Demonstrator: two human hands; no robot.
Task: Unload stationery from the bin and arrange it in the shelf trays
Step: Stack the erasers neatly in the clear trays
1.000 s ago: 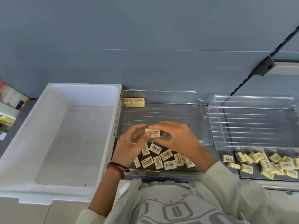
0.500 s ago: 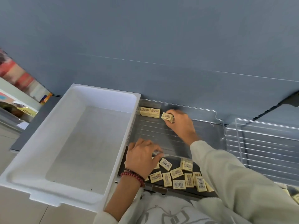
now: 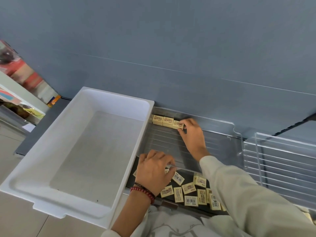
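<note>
Eraser (image 3: 177, 124): small cream block, printed label up, long side along the back wall of the clear tray (image 3: 171, 146). It sits at the tray's back edge, not far from the back-left corner. It's third in line, touching or v. nearly touching the row (image 3: 162, 120) of two matching blocks. It looks slightly skewed vs. that pair.

Right hand (image 3: 192, 135) pinches it lightly, fingertips over the top and right end, thumb on the near face.

Step in hand, I'd say: seating no. 3. To do it well, slide it left till flush w/ its neighbour and square it to the back wall, label facing the same way. Then lift the fingers straight off so it doesn't twist. The tray's floor ribs could prob. catch an edge.

Left hand (image 3: 153, 170) is over the loose erasers (image 3: 188, 188) on the dark shelf (image 3: 189, 176) by the tray's front edge. Its fingers are curled down; can't tell if it has one, as the palm side is hidden. Red bead bracelet (image 3: 143, 191) on that wrist.

White bin (image 3: 109, 96) left of the tray looks emptied. A second tray (image 3: 280, 159) sits to the right.
</note>
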